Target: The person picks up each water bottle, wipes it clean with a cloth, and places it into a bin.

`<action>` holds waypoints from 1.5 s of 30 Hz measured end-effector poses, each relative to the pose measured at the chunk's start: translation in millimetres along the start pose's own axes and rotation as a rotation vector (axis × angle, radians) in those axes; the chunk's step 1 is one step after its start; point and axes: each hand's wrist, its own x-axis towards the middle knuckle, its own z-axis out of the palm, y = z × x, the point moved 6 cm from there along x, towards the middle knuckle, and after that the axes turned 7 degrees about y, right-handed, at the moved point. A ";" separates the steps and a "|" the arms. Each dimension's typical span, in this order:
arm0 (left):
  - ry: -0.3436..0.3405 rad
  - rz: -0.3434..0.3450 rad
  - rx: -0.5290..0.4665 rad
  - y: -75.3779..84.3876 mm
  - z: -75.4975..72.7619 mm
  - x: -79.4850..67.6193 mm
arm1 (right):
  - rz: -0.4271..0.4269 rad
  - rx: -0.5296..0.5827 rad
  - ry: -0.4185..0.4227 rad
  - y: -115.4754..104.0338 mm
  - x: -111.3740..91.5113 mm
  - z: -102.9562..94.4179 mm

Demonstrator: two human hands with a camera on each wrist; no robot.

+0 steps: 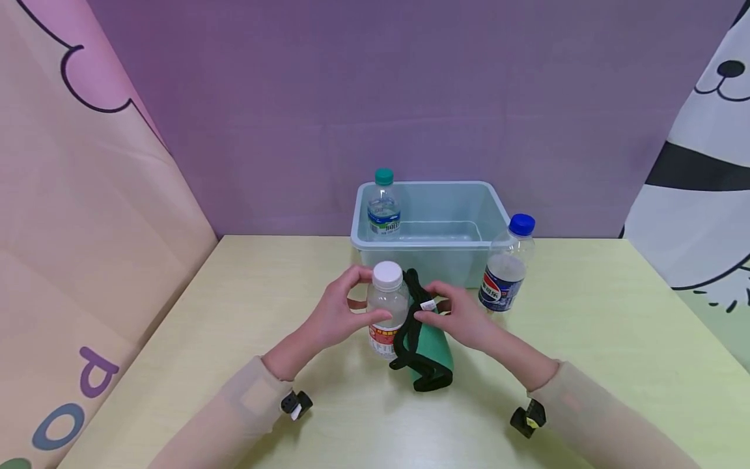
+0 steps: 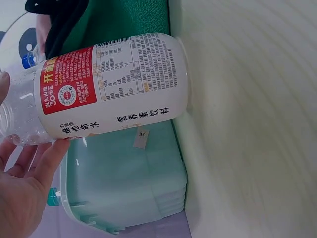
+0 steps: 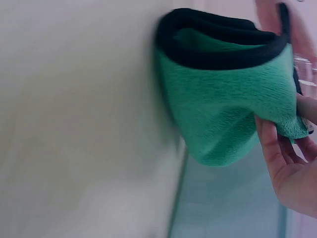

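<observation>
A clear plastic drink bottle [image 1: 389, 306] with a white cap and a red-and-white label stands upright on the table. My left hand [image 1: 335, 306] grips its upper part, thumb in front and fingers behind. Its printed label [image 2: 124, 82] fills much of the left wrist view. Right beside the bottle is a green cloth piece [image 1: 435, 352] with black edging and black straps. My right hand [image 1: 465, 317] pinches its upper end near a small white tag. Seen from the right wrist, the green cloth [image 3: 223, 109] hangs folded, its black-trimmed end looped round like an opening.
Behind both hands stands a light blue bin [image 1: 433, 260] holding a bottle with a green cap [image 1: 383, 176]. To its front right, a Pepsi bottle [image 1: 502, 280] with a blue cap stands on the pale table [image 1: 263, 286]. A purple cloth [image 1: 281, 117] hangs behind.
</observation>
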 end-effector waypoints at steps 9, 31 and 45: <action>0.002 -0.029 0.008 -2.7 0.6 0.1 | 0.018 -0.084 -0.096 21.9 -4.6 17.9; -0.001 0.006 0.008 1.0 0.3 -0.6 | -0.102 0.026 0.115 -39.8 4.4 -18.3; -0.004 -0.010 0.014 -1.4 1.2 -0.6 | -0.012 -0.068 -0.024 1.8 3.9 2.1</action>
